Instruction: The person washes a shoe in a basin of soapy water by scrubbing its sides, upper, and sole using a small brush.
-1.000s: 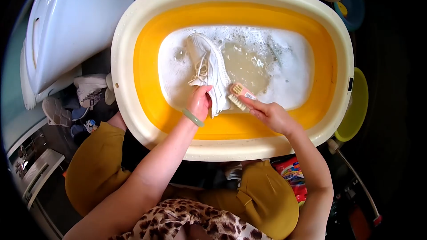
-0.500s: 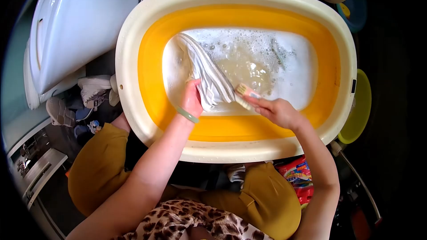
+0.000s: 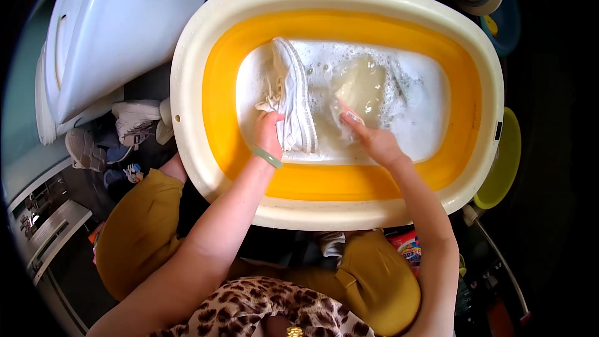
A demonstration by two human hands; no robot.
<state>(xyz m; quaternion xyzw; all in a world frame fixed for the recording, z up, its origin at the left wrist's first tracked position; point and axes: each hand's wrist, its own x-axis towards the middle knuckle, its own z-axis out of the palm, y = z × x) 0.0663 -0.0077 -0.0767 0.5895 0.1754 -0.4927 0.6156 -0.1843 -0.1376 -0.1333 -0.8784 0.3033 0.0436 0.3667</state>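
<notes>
My left hand [image 3: 269, 135], with a pale green bangle at its wrist, is closed on a wet white canvas shoe [image 3: 294, 103]. The shoe is tipped on its side, its ribbed sole edge facing right and its laces to the left. On the right, my right hand [image 3: 378, 143] grips a scrub brush [image 3: 347, 112], whose head is blurred and partly under the water. Cloudy suds [image 3: 424, 100] fill the bottom of the cream and yellow tub [image 3: 324, 184] around both.
White and grey shoes [image 3: 136, 115] lie on the floor left of the tub. A large white basin [image 3: 118, 31] stands at upper left. A lime-green bowl [image 3: 506, 162] is beside the tub on the right, and a red packet [image 3: 407, 246] lies below it near my knee.
The brush has moved away from the shoe's sole, up and into the sudsy water. My left hand has turned the shoe more upright in view and slightly to the right.
</notes>
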